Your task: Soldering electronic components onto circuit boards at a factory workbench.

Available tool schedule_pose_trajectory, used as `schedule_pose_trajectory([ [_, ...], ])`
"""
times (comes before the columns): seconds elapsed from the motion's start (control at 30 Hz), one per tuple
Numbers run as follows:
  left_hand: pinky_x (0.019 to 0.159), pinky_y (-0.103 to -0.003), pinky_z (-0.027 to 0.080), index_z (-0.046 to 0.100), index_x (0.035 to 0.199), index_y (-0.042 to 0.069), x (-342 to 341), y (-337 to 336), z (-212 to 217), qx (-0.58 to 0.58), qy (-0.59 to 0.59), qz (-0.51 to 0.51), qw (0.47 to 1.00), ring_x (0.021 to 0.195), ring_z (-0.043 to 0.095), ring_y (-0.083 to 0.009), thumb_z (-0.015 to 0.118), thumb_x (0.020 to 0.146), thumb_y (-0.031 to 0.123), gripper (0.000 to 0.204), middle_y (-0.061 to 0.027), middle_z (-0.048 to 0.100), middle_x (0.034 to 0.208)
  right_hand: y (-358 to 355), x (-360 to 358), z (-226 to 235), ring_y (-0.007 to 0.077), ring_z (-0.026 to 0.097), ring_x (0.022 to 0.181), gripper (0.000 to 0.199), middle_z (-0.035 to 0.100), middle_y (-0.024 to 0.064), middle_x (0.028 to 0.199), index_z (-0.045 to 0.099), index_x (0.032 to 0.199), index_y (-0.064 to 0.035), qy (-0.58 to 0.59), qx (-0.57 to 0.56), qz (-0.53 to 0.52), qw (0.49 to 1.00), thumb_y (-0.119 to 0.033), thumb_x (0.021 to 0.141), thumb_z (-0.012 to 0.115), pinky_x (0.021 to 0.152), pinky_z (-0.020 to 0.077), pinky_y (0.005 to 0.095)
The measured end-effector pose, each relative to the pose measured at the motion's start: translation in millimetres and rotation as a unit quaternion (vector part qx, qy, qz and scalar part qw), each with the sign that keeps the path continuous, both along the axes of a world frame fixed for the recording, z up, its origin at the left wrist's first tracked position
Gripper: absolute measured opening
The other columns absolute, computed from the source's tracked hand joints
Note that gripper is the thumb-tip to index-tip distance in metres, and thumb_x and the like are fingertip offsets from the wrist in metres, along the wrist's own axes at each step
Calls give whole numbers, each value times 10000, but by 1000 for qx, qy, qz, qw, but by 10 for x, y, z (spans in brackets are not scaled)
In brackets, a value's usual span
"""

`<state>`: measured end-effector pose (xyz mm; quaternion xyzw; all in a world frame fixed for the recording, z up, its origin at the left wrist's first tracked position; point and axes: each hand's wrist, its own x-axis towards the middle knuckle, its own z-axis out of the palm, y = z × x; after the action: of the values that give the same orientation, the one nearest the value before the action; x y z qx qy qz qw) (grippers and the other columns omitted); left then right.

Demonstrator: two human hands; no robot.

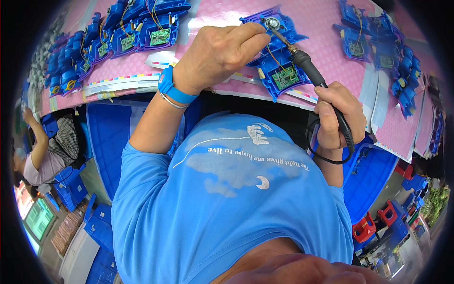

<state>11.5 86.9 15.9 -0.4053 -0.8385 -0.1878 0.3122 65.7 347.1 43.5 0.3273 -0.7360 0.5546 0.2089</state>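
Note:
My right hand [339,115] grips a soldering iron [306,65] by its black handle, the cord looping below the wrist. The iron's tip reaches a round metal part like a small speaker [273,23] in a blue plastic housing [289,31]. My left hand [229,49], with a blue watch [178,92] on its wrist, is closed in a pinch beside that round part. What its fingertips hold is too small or hidden to name. Nearer me, thin wires lead to a green circuit board [285,78] in the other half of the housing.
More blue housings with boards and wires stand in a row at the left [127,42] and at the right [357,47]. Pink patterned sheets [213,14] cover the table. Blue bins [111,137] flank my body. Another person [47,151] sits at the far left.

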Motion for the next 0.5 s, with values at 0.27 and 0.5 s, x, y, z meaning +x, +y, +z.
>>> schedule_pose_trajectory([
  [0.27, 570, -297, 559, 646, 1018, 62, -21, 8, -9, -9, -14, -2, 1000, 780, 719, -179, 733, 815, 130, 231, -35, 664, 971, -19, -21, -12, 245, 619, 546, 181, 681, 176, 724, 694, 932, 93, -7, 8, -6, 1000, 25, 765, 675, 506, 471, 328],
  [0.5, 573, -304, 558, 646, 1016, 63, -17, 26, -15, -24, -23, 13, 999, 800, 726, -185, 720, 822, 126, 217, -45, 673, 970, 0, 17, 29, 251, 614, 555, 195, 691, 177, 746, 691, 941, 87, -2, -2, -6, 1000, 31, 757, 664, 517, 468, 333],
])
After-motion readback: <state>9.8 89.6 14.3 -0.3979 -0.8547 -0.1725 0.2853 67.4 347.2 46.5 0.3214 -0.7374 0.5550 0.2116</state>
